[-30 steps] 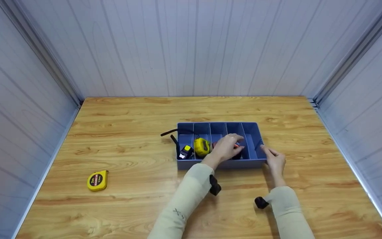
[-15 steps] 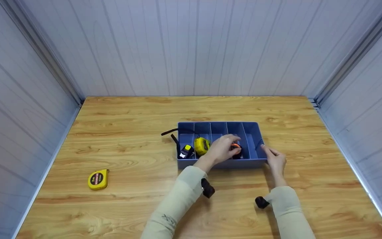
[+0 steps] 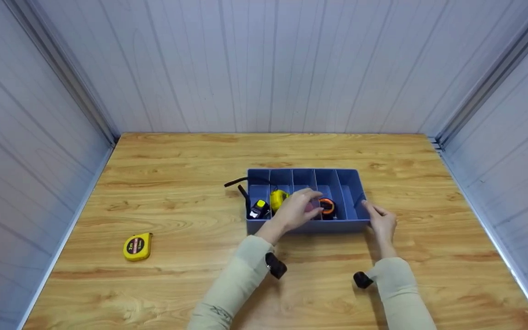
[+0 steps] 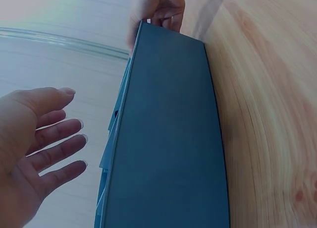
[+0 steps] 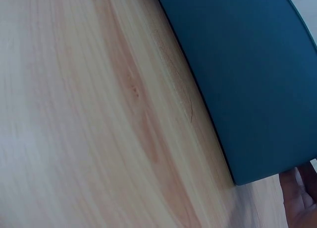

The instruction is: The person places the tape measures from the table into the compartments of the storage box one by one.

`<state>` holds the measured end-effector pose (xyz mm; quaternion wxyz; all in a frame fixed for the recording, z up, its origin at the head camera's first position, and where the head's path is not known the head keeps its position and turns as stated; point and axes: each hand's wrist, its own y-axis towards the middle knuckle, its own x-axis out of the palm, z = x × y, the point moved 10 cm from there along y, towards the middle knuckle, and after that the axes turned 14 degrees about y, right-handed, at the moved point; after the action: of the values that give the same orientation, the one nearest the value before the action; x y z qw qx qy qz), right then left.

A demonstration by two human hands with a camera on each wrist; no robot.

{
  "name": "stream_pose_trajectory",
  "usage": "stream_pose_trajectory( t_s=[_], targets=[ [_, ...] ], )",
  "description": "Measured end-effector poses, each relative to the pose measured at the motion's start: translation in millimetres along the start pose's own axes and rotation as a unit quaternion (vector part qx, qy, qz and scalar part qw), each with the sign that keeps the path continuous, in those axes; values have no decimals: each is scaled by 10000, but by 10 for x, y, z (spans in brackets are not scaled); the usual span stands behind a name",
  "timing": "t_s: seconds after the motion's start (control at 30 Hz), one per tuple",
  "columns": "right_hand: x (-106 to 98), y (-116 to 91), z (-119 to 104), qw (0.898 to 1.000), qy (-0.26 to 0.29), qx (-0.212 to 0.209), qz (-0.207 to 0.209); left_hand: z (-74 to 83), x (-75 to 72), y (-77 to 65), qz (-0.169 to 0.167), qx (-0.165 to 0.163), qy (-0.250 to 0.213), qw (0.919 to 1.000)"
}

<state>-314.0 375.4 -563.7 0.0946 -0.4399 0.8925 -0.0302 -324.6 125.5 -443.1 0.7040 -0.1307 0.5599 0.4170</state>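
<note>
A blue tray point(image 3: 332, 227) with a row of compartments stands on the table. My left hand point(image 3: 295, 210) hovers over its middle with fingers relaxed and nothing in them; the left wrist view shows them spread beside the rim. At the right end, my right hand point(image 3: 382, 224) pinches the tray's end wall, thumb over the rim. Just right of the left hand, a black and orange tape measure point(image 3: 327, 208) lies in one compartment. A yellow tape measure point(image 3: 278, 199) and a black and yellow tape measure point(image 3: 259, 209) sit further left. Something reddish point(image 3: 310, 206) is mostly hidden behind the left hand.
Another yellow tape measure point(image 3: 137, 246) lies on the wooden table point(image 3: 177, 279), well left of the tray. A black strap point(image 3: 235, 182) sticks out over the tray's left end. Pale panels point(image 3: 264, 68) enclose the table at the back and sides.
My left hand has drawn back to the left, off the black and orange tape measure, which now shows in its compartment. The right hand keeps its hold on the tray.
</note>
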Motion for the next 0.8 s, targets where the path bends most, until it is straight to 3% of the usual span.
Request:
stream_pose_trajectory(
  t_s=[0.07,0.3,0.4,0.7,0.8],
  targets=[
    [-1,-47,-50,10000,-5,-15,29,-27,-23,-31,43,-7,-18,10000],
    [-27,323,354,9992,-45,-252,303,-140,-107,-143,86,-160,61,9998],
    [-20,364,426,9994,-34,-211,284,-197,-148,-192,93,-240,159,9995],
    [-5,247,301,9998,-6,-103,149,-346,-302,-334,371,-188,313,9986],
    [19,188,240,9999,104,52,-73,-411,-343,-383,422,-278,292,9983]
  ],
)
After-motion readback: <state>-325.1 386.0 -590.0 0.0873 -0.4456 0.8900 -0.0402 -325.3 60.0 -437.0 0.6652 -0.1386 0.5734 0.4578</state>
